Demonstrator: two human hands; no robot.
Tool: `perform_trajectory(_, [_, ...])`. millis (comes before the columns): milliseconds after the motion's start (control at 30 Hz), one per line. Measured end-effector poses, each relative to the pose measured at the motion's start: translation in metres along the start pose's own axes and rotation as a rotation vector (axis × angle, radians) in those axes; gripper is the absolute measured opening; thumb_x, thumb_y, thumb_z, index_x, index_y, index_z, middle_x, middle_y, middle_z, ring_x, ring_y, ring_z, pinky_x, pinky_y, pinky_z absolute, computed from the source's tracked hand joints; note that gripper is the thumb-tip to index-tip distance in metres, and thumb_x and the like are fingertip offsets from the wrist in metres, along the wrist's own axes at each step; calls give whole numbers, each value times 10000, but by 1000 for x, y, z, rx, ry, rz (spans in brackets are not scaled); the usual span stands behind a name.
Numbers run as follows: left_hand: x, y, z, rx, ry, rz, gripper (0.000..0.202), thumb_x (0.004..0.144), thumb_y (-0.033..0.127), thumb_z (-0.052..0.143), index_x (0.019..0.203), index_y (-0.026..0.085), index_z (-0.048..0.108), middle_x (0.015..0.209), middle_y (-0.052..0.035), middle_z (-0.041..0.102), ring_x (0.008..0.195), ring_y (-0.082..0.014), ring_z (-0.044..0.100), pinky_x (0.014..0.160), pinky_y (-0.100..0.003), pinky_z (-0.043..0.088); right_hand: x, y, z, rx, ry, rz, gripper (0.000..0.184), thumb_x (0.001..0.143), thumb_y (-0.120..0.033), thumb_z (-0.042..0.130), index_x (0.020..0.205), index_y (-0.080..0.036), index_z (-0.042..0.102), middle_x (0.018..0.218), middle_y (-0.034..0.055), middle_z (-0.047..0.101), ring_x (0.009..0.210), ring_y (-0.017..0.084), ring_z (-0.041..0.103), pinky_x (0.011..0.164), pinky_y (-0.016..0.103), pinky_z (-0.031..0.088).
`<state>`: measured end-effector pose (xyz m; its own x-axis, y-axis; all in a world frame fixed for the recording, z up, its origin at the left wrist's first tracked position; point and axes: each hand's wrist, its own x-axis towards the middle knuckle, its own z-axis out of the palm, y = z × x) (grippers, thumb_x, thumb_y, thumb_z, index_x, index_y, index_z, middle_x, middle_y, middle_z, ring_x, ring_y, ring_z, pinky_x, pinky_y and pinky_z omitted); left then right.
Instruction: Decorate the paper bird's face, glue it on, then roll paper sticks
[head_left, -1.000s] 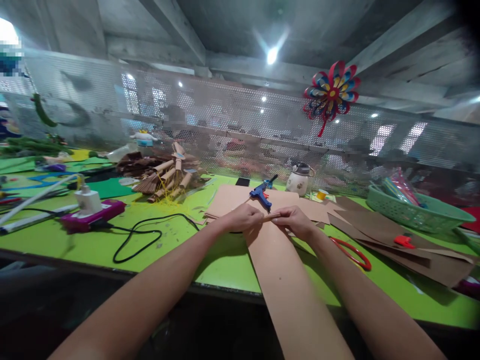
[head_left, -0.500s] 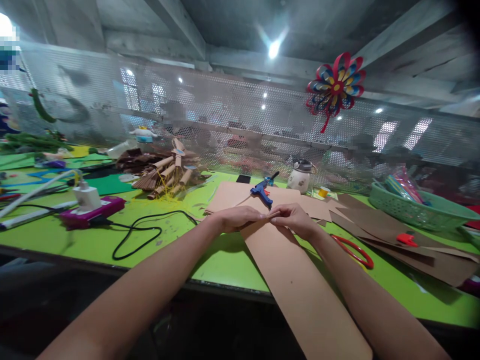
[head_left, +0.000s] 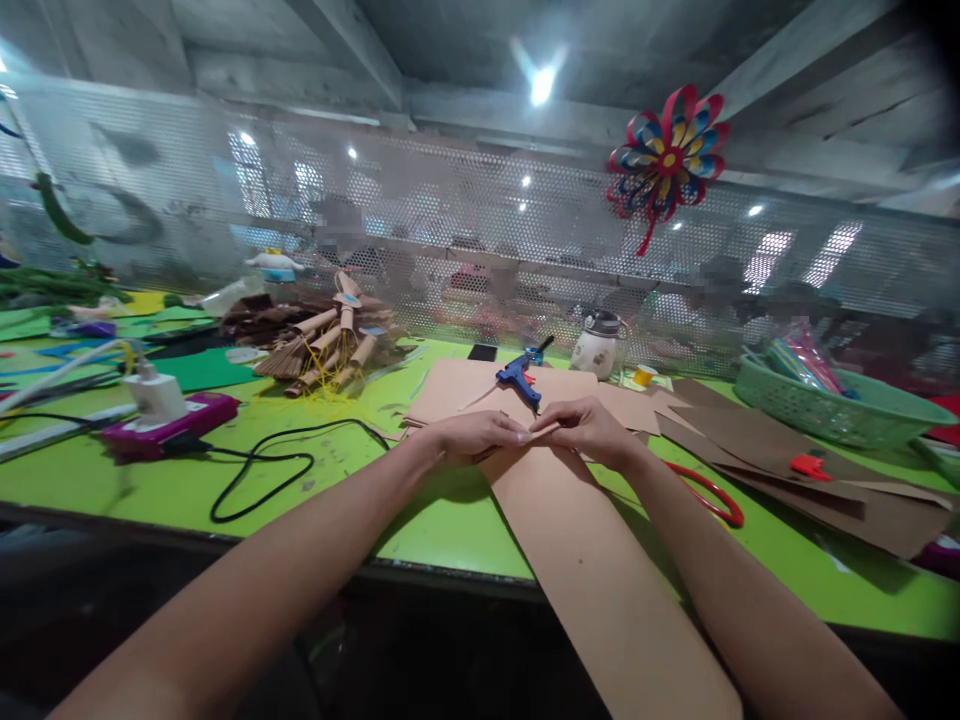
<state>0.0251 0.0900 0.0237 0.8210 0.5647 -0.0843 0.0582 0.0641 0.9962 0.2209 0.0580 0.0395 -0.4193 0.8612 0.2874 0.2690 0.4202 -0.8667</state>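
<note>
A long strip of tan kraft paper (head_left: 592, 560) runs from my hands down over the table's front edge toward me. Its far end is folded or rolled narrow, and both hands pinch it there. My left hand (head_left: 484, 434) has fingers closed on the left part of that fold. On the right part, my right hand (head_left: 589, 428) grips with thumb and fingertips. Just beyond my fingers a blue glue gun (head_left: 517, 378) rests on a stack of tan paper sheets (head_left: 442, 390).
To the left are a purple power strip (head_left: 169, 425), a black cable (head_left: 311, 460) and a bundle of brown paper rolls (head_left: 330, 345). Red-handled scissors (head_left: 712, 498), brown sheets (head_left: 795, 470) and a green basket (head_left: 825, 410) lie right. A white jar (head_left: 598, 350) stands behind.
Both hands keep their pinch on the paper's end, with the right fingers slightly shifted along the fold. The whole view has moved a little; the objects on the table stay put.
</note>
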Motion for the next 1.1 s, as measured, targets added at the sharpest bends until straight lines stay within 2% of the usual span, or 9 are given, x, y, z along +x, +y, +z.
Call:
perform_trajectory(167, [0,-2,-1,113,19,35,310,705,385,632,844,109,657,806,-31,595,755,-129,481,706,-229,342,2,12,-10,108,-75,110,296,605,-289,710,845,-117,685,630,19,598,569,110,512,519,225,382])
perform_trajectory(333, [0,1,1,390,109,93,387,762,482,522,878,133,642,818,-24,572,743,-133,456,678,-234,319,0,18,-20,208,-158,219,302,658,-258,665,927,-122,647,604,-5,557,518,78,474,485,200,350])
perform_trajectory(467, [0,4,2,570,98,123,424,795,511,441,796,124,614,715,-8,510,657,-115,408,616,-228,298,-1,17,-21,220,-179,245,231,687,-312,653,813,-120,636,637,3,553,540,78,488,497,201,363])
perform_trajectory(600, [1,6,4,701,103,148,440,812,519,395,718,123,564,646,14,436,594,-99,356,564,-223,284,-1,17,-19,135,-203,245,329,737,-416,593,616,-114,547,491,-34,452,437,49,381,414,186,261])
perform_trajectory(700, [2,6,4,757,118,167,434,824,513,368,733,129,549,666,12,445,598,-98,364,564,-220,295,0,16,-16,114,-202,209,352,728,-438,597,594,-127,501,466,-50,430,410,39,337,400,186,227])
perform_trajectory(867, [4,3,4,876,168,192,424,845,492,336,745,134,540,652,3,470,586,-103,387,542,-217,300,0,13,-16,79,-169,193,353,704,-440,618,581,-132,497,470,-53,425,392,40,363,378,183,254])
perform_trajectory(1000, [2,3,8,1026,243,289,387,872,443,308,843,153,563,763,-34,566,668,-132,468,587,-228,325,-3,7,-20,31,-165,181,304,716,-415,615,672,-115,592,513,-37,459,417,44,398,397,183,315])
perform_trajectory(1100, [0,3,11,1163,320,294,368,876,432,306,895,175,568,780,-47,590,665,-148,485,588,-239,321,-4,4,-21,21,-161,166,303,700,-377,641,863,-122,643,601,1,550,460,55,424,419,191,355])
